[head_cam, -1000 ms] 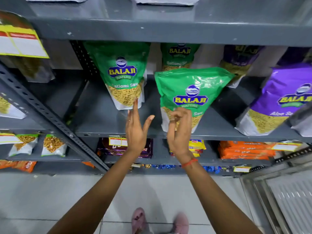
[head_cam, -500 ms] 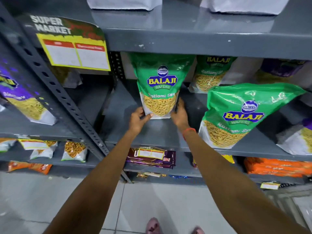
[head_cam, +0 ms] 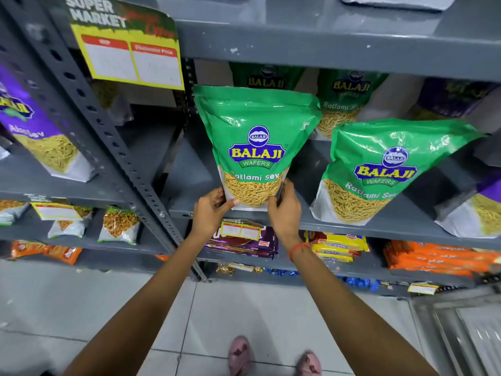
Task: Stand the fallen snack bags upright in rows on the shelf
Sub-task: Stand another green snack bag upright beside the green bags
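The left hand (head_cam: 210,210) grips the lower left corner of a green bag (head_cam: 256,147), thumb across its clear front, fingers wrapped behind. The right hand (head_cam: 284,210) clasps the lower right corner the same way, fingers curled round the edge. The bag stands upright at the front edge of the shelf (head_cam: 379,226), near its left end, base touching the shelf. Through its clear window, thin yellow sev fills the lower part.

A 2nd green bag (head_cam: 390,169) stands just beside it to the right, at the front edge, tilted with its top leaning right, also holding sev. Behind them, 2 more green bags (head_cam: 349,104) stand toward the back edge, partly hidden. Purple bags (head_cam: 455,96) stand at the shelf's right end, and another purple bag (head_cam: 35,126) with sev sits on the neighbouring shelf to the left. A yellow price sign (head_cam: 130,50) hangs from the shelf above.
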The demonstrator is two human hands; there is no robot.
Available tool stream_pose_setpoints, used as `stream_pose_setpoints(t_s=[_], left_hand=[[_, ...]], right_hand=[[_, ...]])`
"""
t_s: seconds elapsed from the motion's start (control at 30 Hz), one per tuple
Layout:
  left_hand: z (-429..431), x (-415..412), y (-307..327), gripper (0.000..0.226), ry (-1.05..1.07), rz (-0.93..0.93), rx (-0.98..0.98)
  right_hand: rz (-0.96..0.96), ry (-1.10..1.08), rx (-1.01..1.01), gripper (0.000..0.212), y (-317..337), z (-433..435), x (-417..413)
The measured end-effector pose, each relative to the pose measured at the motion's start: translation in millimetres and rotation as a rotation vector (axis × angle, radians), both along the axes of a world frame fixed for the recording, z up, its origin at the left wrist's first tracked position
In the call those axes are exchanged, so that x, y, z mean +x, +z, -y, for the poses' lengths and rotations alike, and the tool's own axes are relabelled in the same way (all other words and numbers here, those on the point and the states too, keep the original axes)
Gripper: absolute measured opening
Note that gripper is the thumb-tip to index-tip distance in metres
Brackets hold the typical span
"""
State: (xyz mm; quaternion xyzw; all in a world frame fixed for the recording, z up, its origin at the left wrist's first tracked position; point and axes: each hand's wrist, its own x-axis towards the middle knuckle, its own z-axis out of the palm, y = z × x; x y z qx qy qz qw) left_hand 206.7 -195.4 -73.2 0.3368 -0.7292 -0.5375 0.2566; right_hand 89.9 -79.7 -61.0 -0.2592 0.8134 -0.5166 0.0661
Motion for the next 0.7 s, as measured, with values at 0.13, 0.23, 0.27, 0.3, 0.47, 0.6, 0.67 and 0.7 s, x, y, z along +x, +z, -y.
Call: stream_pose_setpoints(t_s=[0.13, 0.23, 0.27, 0.3, 0.47, 0.6, 0.67, 0.7], left_hand=[[-5, 13, -1, 0.033, -0.043, 0.027, 0.02], [-10, 16, 7, 0.035, -0.046, 0.067, 0.0], [-13, 16, 10, 0.035, -0.036, 0.089, -0.001], [-17, 17, 14, 0.035, -0.021, 0.116, -0.009], [-50, 13, 45, 0.03, 0.151, 0.497, -0.309], [-101, -8, 108, 0.026, 0.144, 0.751, -0.55], [-133, -28, 151, 0.025, 0.103, 0.743, -0.68], [-148, -36, 174, 0.024, 0.104, 0.727, -0.752]], right_hand=[[0.036, 0.013, -0.005, 0.033, 4, -10, 16], [0.051, 0.055, 0.017, 0.036, 7, -14, 18], [0.057, 0.075, 0.041, 0.037, 9, -14, 17], [0.063, 0.097, 0.064, 0.038, 11, -16, 16], [-0.013, 0.201, 0.384, 0.046, 28, -35, 13], [-0.113, 0.365, 0.554, 0.036, 84, -67, 2], [-0.25, 0.423, 0.602, 0.03, 126, -89, -9], [-0.353, 0.429, 0.619, 0.029, 150, -100, -16]])
